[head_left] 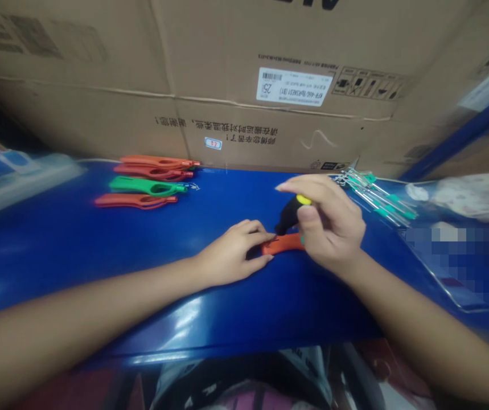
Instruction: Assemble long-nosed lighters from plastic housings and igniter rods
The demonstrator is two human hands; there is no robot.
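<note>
My left hand (233,253) is closed on one end of an orange plastic handle piece (282,244) lying on the blue table (99,256). My right hand (329,222) grips a screwdriver with a black and yellow handle (291,212), tilted, its tip down at the orange piece. The tip itself is hidden between my fingers.
Three orange handle pieces and one green one (146,185) lie in a row at the back left. A bunch of thin metal blades with green ends (378,196) lies at the back right. Big cardboard boxes (227,85) wall off the back. Clear plastic bags sit at both sides.
</note>
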